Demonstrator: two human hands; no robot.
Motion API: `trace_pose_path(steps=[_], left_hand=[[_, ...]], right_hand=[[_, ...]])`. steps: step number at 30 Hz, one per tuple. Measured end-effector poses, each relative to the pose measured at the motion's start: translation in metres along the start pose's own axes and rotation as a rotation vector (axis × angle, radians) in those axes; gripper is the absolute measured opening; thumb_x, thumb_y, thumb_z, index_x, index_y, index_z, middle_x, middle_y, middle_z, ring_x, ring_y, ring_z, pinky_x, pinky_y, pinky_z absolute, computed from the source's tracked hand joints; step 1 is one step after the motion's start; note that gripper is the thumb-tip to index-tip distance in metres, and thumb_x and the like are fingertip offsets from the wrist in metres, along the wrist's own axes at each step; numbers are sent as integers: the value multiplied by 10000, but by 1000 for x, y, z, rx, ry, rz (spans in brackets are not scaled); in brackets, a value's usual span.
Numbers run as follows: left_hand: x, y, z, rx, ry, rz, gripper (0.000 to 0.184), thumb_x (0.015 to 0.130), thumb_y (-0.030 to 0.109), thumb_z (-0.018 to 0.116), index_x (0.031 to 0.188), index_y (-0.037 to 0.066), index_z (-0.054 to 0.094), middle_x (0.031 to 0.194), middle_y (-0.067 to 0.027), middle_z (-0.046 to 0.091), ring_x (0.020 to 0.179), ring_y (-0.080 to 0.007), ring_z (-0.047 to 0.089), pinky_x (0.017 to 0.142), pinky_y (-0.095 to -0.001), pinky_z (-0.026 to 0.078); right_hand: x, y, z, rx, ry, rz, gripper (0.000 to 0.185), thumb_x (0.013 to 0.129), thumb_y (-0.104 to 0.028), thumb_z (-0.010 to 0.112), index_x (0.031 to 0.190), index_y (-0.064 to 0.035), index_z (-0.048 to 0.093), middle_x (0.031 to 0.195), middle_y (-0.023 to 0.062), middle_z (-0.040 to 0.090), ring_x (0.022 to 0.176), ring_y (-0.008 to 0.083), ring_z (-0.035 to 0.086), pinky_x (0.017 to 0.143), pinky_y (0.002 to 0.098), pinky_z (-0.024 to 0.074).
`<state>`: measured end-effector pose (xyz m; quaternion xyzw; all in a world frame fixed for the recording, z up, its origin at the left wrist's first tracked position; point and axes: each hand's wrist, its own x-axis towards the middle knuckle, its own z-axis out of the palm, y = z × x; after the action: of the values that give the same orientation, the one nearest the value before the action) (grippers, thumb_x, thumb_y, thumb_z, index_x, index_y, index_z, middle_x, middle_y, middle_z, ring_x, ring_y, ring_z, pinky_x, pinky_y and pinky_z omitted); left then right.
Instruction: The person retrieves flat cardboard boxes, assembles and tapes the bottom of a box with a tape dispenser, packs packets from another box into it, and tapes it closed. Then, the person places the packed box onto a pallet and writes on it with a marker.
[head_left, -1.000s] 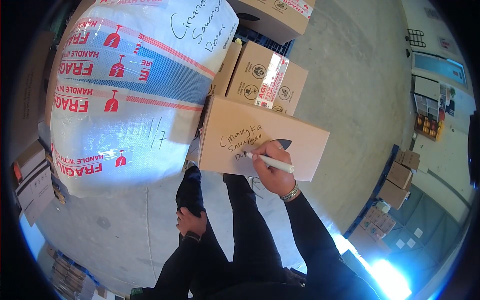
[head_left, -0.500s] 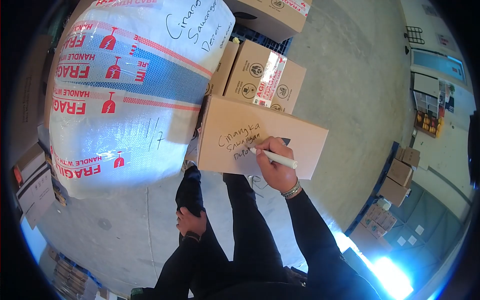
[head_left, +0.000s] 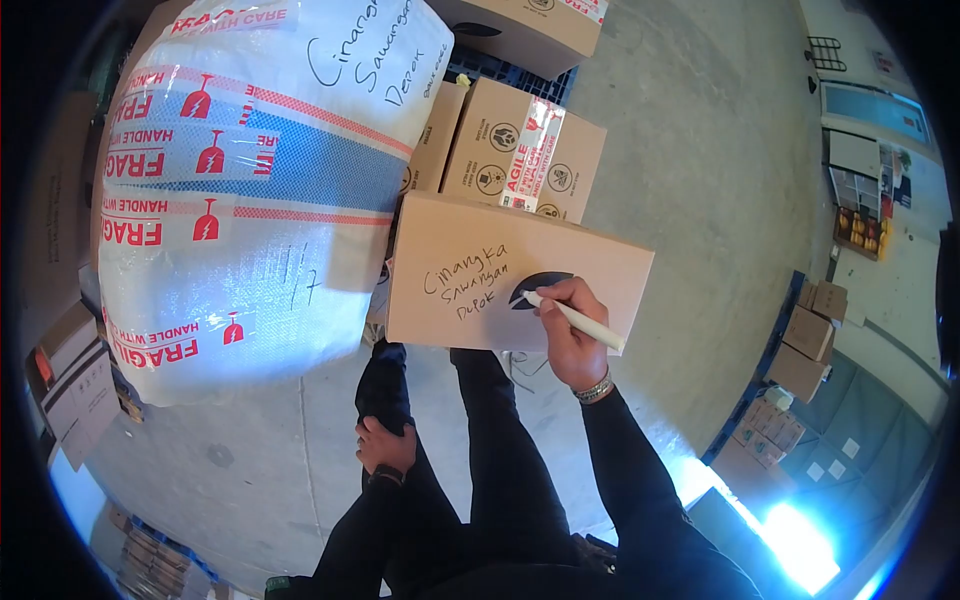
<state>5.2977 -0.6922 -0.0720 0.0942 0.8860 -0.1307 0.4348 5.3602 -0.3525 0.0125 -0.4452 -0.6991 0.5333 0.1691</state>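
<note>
My right hand (head_left: pixel 577 352) pinches a white marker (head_left: pixel 585 325) above a cardboard box (head_left: pixel 440 325). The marker's tip is over a dark oval (head_left: pixel 535 289) on the box; whether it touches cannot be told. Handwriting (head_left: pixel 468 280) in black, reading "Cinangka Sawangan Depok", runs across the box to the left of the hand. My left hand (head_left: pixel 384 446) lies on my leg with its fingers spread and holds nothing. A large white wrapped bundle (head_left: pixel 330 260) with red FRAGILE tape and handwriting stands left of the box.
Behind the box are another carton (head_left: pixel 520 125) with fragile tape and a further box (head_left: pixel 530 30) on a dark blue pallet (head_left: pixel 500 68). Stacked cartons (head_left: pixel 800 350) stand at the right, a shelf (head_left: pixel 855 195) beyond them. More boxes (head_left: pixel 80 400) are at the far left.
My right hand with the marker has moved right, from the last written word to the dark oval. The view has shifted slightly. My left hand stays on my leg.
</note>
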Motion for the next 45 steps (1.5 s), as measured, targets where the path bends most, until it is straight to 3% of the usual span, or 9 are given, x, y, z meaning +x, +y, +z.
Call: trace_pose_path(steps=[9, 11, 16, 19, 23, 34, 40, 43, 45], left_hand=[[2, 2, 5, 54, 41, 18, 665, 787, 477, 682, 1179, 2, 430, 1183, -213, 526, 1061, -406, 624, 877, -544, 495], [2, 2, 2, 68, 49, 17, 684, 783, 481, 683, 1192, -6, 431, 1182, -214, 529, 1059, -404, 626, 875, -541, 499], [2, 4, 0, 96, 23, 46, 690, 781, 484, 687, 1187, -11, 430, 1167, -216, 532, 1052, -408, 630, 875, -538, 502], [2, 6, -2, 102, 20, 52, 681, 782, 487, 689, 1175, -8, 434, 1167, -213, 532, 1055, -409, 628, 880, -541, 500], [1, 8, -2, 111, 10, 59, 665, 784, 488, 693, 1159, 0, 439, 1169, -211, 532, 1060, -412, 625, 883, -541, 498], [-2, 14, 4, 165, 16, 74, 666, 791, 486, 686, 1168, 0, 430, 1172, -210, 526, 1064, -411, 619, 876, -543, 496], [-5, 17, 6, 177, 25, 79, 651, 789, 478, 688, 1157, 6, 432, 1170, -207, 525, 1062, -408, 619, 873, -543, 497], [-4, 19, 2, 166, 13, 67, 642, 787, 474, 692, 1148, 10, 433, 1170, -206, 525, 1063, -406, 619, 872, -541, 497], [-2, 17, 3, 158, 10, 66, 638, 786, 472, 694, 1144, 13, 433, 1169, -205, 525, 1063, -405, 619, 872, -539, 498]], right_hand=[[-40, 1, 2, -19, 108, 2, 237, 1004, -146, 562, 1139, 42, 613, 970, 133, 696, 876, 156, 647, 785, 288, 500], [-51, 8, 6, -46, 344, -22, 250, 1009, -168, 555, 1137, 38, 613, 926, 124, 693, 849, 169, 649, 774, 291, 499], [-66, 30, -20, -450, 629, -25, 344, 1025, -221, 526, 1256, 33, 552, 1252, 184, 555, 1114, 244, 561, 938, 359, 452], [-56, 50, -34, -458, 903, 1, 332, 1023, -184, 500, 1262, 43, 538, 1176, 207, 559, 1081, 334, 559, 946, 421, 448], [-43, 72, -41, -447, 892, 126, 339, 1035, -187, 468, 1277, 43, 531, 1207, 221, 543, 1121, 337, 543, 976, 423, 424], [-16, 59, -60, -431, 809, 9, 356, 1005, -226, 518, 1238, 40, 567, 1113, 191, 588, 1034, 315, 576, 921, 416, 446], [-58, -2, -25, 49, 150, 72, 177, 897, -73, 646, 1055, 6, 661, 876, 143, 690, 854, 205, 669, 730, 323, 525], [-68, -5, 5, 98, 104, 242, 136, 854, -68, 666, 978, -12, 664, 809, 109, 686, 802, 227, 665, 737, 355, 512], [-60, 0, 12, -33, 142, 78, 124, 831, -75, 677, 943, -24, 660, 794, 92, 681, 784, 247, 649, 750, 378, 493]])
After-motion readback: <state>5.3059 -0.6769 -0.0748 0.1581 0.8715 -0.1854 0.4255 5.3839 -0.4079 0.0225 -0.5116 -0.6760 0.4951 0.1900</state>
